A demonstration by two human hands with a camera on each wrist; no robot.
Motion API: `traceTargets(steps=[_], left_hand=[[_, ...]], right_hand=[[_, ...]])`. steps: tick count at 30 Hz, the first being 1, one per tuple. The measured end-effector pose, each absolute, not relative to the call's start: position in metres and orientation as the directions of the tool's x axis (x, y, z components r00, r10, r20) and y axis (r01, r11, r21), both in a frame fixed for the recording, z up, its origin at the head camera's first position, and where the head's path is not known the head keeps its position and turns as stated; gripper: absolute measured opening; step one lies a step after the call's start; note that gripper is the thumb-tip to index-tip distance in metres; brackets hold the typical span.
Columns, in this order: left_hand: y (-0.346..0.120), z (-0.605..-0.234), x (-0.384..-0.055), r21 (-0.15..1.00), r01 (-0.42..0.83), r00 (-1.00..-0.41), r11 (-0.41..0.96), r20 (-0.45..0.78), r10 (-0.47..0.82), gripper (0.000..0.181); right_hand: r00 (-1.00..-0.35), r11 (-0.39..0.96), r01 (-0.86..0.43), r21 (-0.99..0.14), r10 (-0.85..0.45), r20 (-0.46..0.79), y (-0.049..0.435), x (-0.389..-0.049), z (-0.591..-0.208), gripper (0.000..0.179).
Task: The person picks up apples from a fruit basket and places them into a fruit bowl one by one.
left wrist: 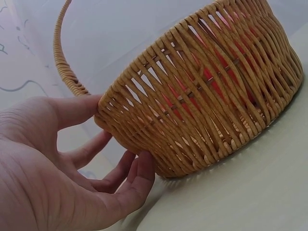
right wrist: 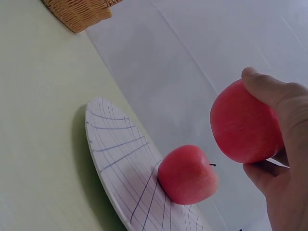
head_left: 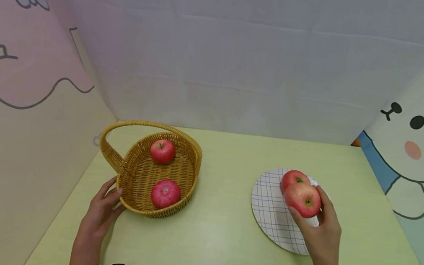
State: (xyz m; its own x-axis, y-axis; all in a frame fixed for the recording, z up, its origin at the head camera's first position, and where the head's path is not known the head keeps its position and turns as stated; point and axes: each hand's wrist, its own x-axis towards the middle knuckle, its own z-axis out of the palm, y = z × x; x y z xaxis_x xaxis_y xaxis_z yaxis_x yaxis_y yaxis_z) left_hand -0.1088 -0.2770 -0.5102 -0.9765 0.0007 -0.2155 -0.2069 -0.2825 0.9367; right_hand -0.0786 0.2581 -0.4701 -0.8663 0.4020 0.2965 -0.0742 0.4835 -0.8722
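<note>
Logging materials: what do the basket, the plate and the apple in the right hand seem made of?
Basket: probably wicker or a rattan-like imitation, low sheen; separate strands weave through the wall.
Plate: smooth white with dark grid lines, stiff-looking rim; ceramic or plastic, I cannot tell.
Held apple: smooth red surface, little shine; perhaps fruit, perhaps imitation.

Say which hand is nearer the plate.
Right. The right hand is just above the plate, holding an apple; the left hand is well off to the plate's left, touching the basket.
</note>
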Motion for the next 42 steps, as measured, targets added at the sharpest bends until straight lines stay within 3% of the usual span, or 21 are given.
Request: traceTargets(steps=[16, 26, 42], left_hand=[[-0.275, -0.505, -0.11, 0.93, -0.262, -0.96, -0.257, -0.278, -0.027, 0.057], [-0.275, -0.501, -0.108, 0.93, -0.279, -0.953, -0.241, -0.299, -0.051, 0.06], [-0.273, -0.504, -0.108, 0.929, -0.258, -0.958, -0.264, -0.281, -0.053, 0.058]], right_hand=[[-0.804, 0.433, 0.194, -0.88, 0.585, 0.111, 0.296, -0.069, -0.487, 0.085], [-0.85, 0.479, 0.281, -0.832, 0.527, 0.017, 0.316, -0.071, -0.497, 0.088], [-0.915, 0.596, 0.274, -0.755, 0.403, -0.013, 0.34, -0.074, -0.509, 0.096]])
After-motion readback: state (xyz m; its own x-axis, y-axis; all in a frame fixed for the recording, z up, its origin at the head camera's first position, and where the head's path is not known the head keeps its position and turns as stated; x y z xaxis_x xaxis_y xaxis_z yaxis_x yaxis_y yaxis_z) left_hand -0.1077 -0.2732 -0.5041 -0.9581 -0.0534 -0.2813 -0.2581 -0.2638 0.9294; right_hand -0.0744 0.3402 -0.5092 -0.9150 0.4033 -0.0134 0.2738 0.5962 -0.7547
